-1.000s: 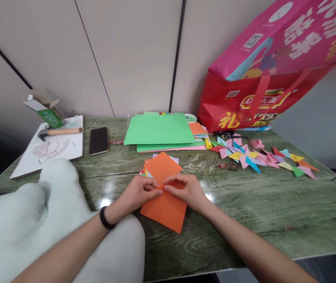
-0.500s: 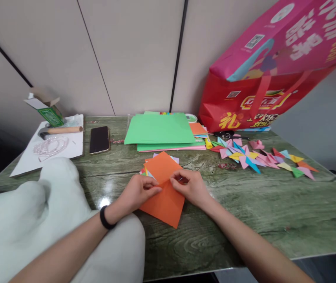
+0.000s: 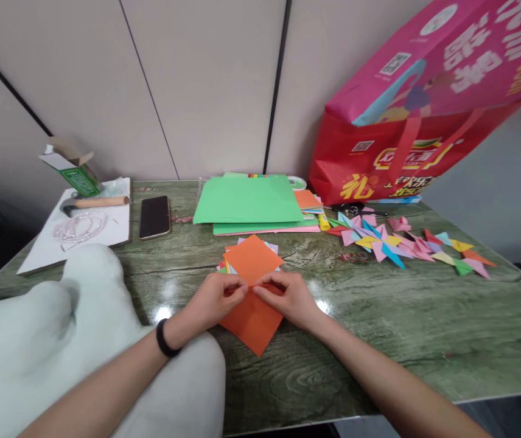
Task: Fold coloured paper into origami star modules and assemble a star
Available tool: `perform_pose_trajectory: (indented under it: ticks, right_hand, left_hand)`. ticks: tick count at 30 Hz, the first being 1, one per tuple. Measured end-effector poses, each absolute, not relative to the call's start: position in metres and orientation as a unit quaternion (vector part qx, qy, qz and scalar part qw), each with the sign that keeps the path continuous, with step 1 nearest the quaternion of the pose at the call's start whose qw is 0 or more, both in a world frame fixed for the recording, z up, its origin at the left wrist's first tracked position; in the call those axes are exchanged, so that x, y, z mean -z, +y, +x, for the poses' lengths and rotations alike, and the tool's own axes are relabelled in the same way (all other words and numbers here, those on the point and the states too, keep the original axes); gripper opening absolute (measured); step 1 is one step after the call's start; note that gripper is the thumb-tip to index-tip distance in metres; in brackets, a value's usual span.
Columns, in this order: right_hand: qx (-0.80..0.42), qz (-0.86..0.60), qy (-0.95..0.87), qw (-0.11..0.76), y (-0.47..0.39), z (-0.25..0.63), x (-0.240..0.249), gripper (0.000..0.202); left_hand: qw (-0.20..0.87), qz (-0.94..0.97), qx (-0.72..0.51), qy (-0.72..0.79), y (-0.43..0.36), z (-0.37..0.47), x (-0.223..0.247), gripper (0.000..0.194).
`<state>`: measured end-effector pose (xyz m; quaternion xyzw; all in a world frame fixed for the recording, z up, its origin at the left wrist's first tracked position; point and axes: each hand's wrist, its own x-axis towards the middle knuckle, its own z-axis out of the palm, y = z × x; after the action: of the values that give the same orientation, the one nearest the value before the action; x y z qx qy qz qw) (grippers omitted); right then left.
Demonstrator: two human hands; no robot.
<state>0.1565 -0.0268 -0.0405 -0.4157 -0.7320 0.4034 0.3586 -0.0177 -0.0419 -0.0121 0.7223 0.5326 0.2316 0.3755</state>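
Both hands pinch one orange paper sheet (image 3: 255, 325) near its top edge, their fingertips almost meeting. My left hand (image 3: 219, 296), with a black band on its wrist, grips it from the left. My right hand (image 3: 285, 295) grips it from the right. The held sheet hangs with one corner toward me. Just beyond it another orange square (image 3: 252, 258) lies on a small stack of coloured papers, whose edges stick out at both sides. Part of the stack is hidden behind the hands and the held sheet.
Green sheets (image 3: 249, 201) lie at the back, with a glue stick (image 3: 323, 220) beside them. Folded paper pieces (image 3: 379, 237) spread right, below a red bag (image 3: 370, 158). A phone (image 3: 154, 216), hammer (image 3: 100, 201) and green box (image 3: 80, 179) stand left, behind a pale plush (image 3: 96, 292).
My right hand has moved slightly left, bringing its fingertips closer to my left hand's. The held orange sheet has turned, so its lower corner has shifted left.
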Motion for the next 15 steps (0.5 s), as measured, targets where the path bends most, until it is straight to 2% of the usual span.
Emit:
perform_pose_trajectory:
  ticks: [4,10,15]
  right_hand:
    - [-0.437,-0.431,-0.699,0.368,-0.022,0.160,0.036,0.011]
    - [-0.471,-0.472,-0.631,0.397,-0.009,0.172,0.036,0.015]
    - [-0.536,-0.484,-0.550,0.420,-0.005,0.178,0.040,0.022]
  left_hand:
    - [0.347,0.723,-0.242,0.546,-0.043,-0.017,0.009,0.025]
    - [0.371,0.660,-0.291,0.585,-0.041,-0.021,0.010,0.021]
    - [0.456,0.537,-0.374,0.603,-0.039,-0.020,0.008,0.017]
